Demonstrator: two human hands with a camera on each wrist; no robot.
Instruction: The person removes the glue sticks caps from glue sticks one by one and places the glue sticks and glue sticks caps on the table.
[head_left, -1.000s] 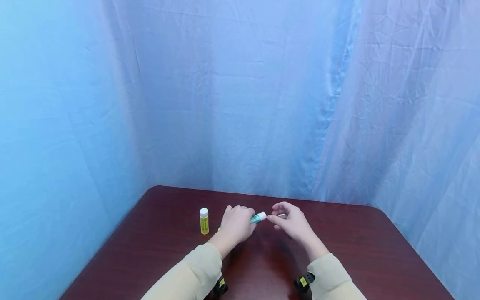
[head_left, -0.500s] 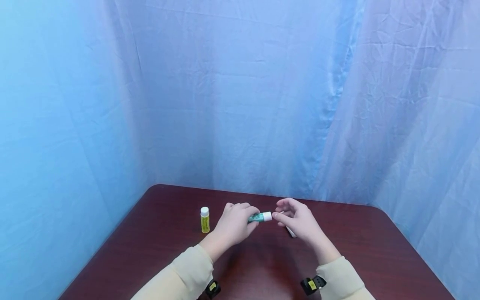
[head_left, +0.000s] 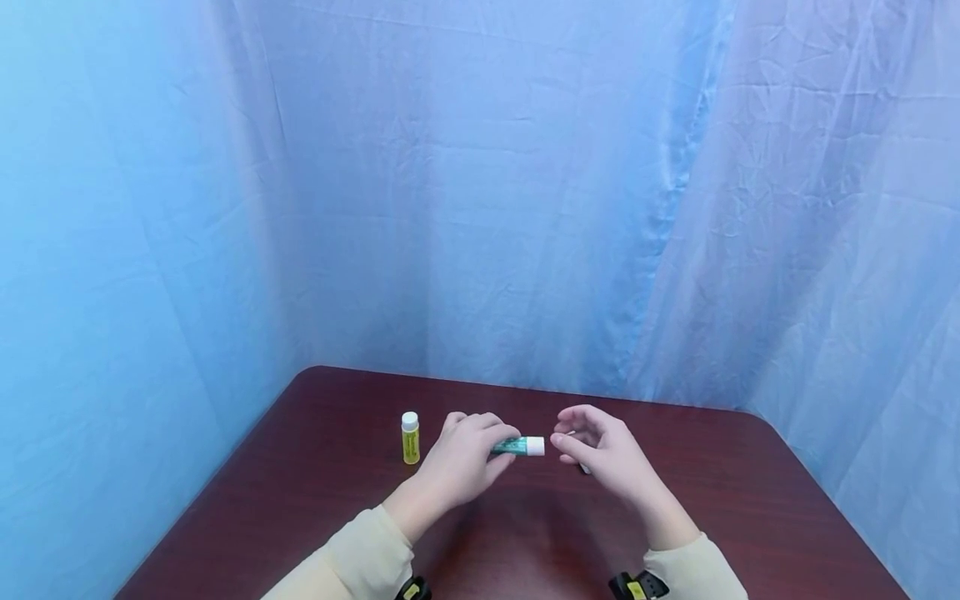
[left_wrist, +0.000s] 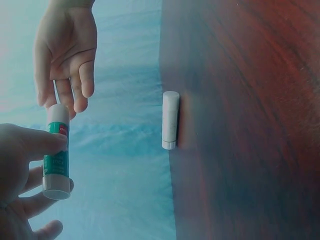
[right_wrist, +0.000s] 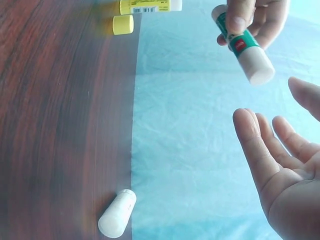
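My left hand (head_left: 467, 457) pinches a green glue stick (left_wrist: 56, 159) between thumb and fingers. It lies level above the table in the head view, its white end (head_left: 535, 446) pointing right. Just past that end is my right hand (head_left: 606, 450), fingers loosely bent and holding nothing; a gap separates them in the right wrist view. A white tube (left_wrist: 170, 120) stands on the table, mostly hidden behind the right hand in the head view. To the left of my left hand stands a yellow glue stick (head_left: 410, 438) with a white top.
A small yellow cap (right_wrist: 123, 24) sits on the table beside the yellow glue stick, hidden behind the left hand in the head view. The dark red table (head_left: 337, 517) has blue curtains (head_left: 480, 208) behind it and along its sides.
The left hand has turned the green glue stick from slanted to level and shifted slightly toward the person. The right hand has drawn a little to the right, widening the gap.
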